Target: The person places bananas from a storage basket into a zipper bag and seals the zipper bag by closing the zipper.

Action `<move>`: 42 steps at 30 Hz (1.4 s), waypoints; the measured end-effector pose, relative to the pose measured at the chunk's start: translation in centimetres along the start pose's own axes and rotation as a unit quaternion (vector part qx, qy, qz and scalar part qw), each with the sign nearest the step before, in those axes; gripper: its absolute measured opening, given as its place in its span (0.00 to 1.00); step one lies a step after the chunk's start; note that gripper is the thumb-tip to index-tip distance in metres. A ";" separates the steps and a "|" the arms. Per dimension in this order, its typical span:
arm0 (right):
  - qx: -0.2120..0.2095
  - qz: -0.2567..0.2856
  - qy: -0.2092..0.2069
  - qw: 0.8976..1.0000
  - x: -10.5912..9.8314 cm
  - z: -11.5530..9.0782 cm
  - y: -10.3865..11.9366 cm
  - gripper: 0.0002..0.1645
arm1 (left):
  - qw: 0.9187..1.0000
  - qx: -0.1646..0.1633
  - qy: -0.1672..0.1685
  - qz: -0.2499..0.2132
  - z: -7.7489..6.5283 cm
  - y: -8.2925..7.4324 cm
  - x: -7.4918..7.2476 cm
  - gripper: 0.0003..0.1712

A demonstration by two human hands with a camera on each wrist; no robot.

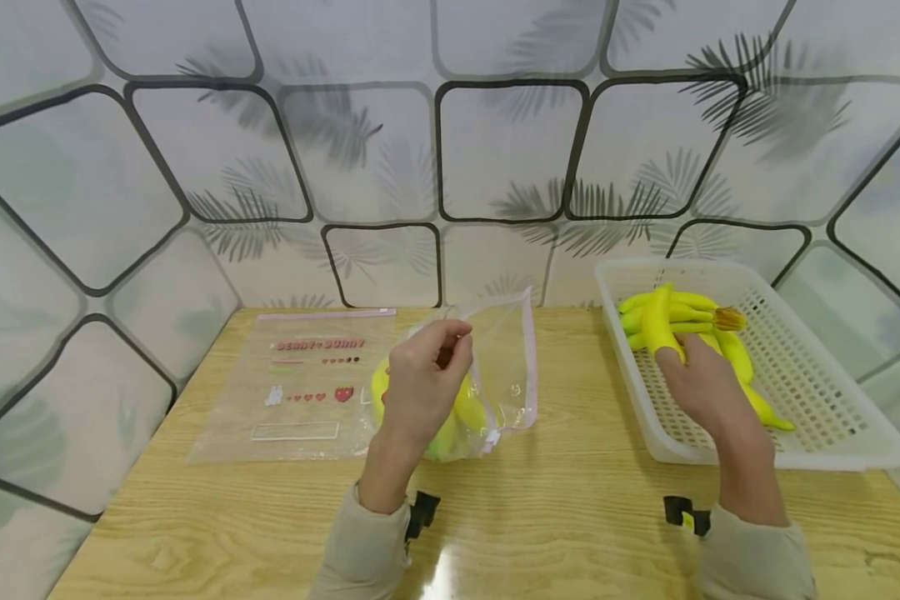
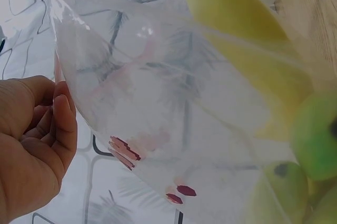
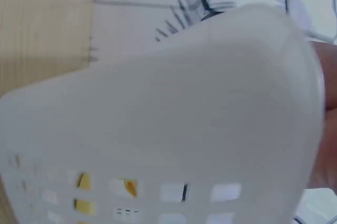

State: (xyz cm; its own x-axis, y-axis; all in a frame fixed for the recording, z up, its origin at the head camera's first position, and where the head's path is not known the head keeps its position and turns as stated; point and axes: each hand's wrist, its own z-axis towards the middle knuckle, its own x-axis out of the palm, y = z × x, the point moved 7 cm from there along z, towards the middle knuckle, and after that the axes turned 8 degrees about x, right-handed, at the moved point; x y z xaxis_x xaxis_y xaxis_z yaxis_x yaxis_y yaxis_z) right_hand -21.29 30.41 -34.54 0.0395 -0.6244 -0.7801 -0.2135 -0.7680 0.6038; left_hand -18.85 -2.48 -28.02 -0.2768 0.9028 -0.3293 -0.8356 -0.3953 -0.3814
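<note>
My left hand [image 1: 420,379] pinches the edge of a clear zip bag [image 1: 506,358] with a pink zipper strip, thumb against fingers in the left wrist view. Inside the bag are a yellow banana [image 2: 247,34] and green rounded fruits [image 2: 318,134]. At the right, my right hand [image 1: 708,387] reaches into a white plastic basket [image 1: 832,408] and grips a banana [image 1: 656,321] by its lower end, the fruit upright. Behind it a bunch of bananas [image 1: 693,304] lies in the basket. In the right wrist view the basket wall [image 3: 174,113] hides most of that hand.
A flat zip bag [image 1: 300,383] with red lettering and hearts lies on the wooden table [image 1: 570,517] at the left. Another banana [image 1: 768,408] lies in the basket beside my right hand. A patterned backdrop [image 1: 510,158] stands behind the table.
</note>
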 end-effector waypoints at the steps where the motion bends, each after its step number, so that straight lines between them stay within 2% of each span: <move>1: 0.000 0.005 -0.007 1.000 -0.1 -0.2 0.3 0.38 | 1.000 -0.001 0.000 0.000 0.0 0.0 0.0 0.05; 7: -0.027 0.053 -0.070 0.996 -1.1 -1.8 2.1 0.37 | 1.000 -0.001 0.000 0.001 0.0 0.0 0.0 0.05; 10: -0.057 0.100 -0.068 0.991 -1.1 -2.7 3.1 0.34 | 1.000 -0.002 0.001 0.002 0.0 0.0 0.0 0.05; 13: -0.098 0.131 -0.043 0.986 -0.9 -3.5 4.4 0.30 | 1.000 -0.003 0.002 0.001 0.0 -0.1 -0.1 0.05; 16: -0.145 0.125 -0.010 0.981 -0.5 -4.5 5.6 0.25 | 1.000 -0.005 0.001 -0.001 0.1 -0.1 -0.1 0.05; 20: -0.195 0.124 0.056 0.971 0.0 -5.9 6.8 0.21 | 1.000 -0.007 0.001 -0.001 0.1 -0.1 -0.2 0.05; 23: -0.213 0.124 0.106 0.963 0.8 -6.3 7.3 0.20 | 1.000 -0.007 0.002 0.001 0.1 0.0 -0.1 0.05; 28: -0.190 0.074 0.179 0.962 2.7 -6.1 7.6 0.22 | 1.000 -0.006 0.000 0.002 0.0 0.0 -0.2 0.05; 32: -0.157 0.050 0.200 0.966 4.2 -5.6 7.6 0.21 | 1.000 -0.003 0.001 0.000 0.1 0.0 -0.2 0.04; 42: -0.112 0.123 0.209 0.964 6.8 -4.3 8.4 0.20 | 1.000 -0.003 0.005 -0.003 0.1 0.0 0.0 0.05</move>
State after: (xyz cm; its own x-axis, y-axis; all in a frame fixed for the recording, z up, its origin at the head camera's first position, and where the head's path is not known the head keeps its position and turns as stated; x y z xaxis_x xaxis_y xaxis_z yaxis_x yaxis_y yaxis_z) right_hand -18.64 19.11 -34.14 0.4145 -0.7586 -0.5027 -0.0522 -0.5713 0.8190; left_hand -18.88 -2.40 -27.94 -0.2670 0.9032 -0.3361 -0.8346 -0.3911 -0.3880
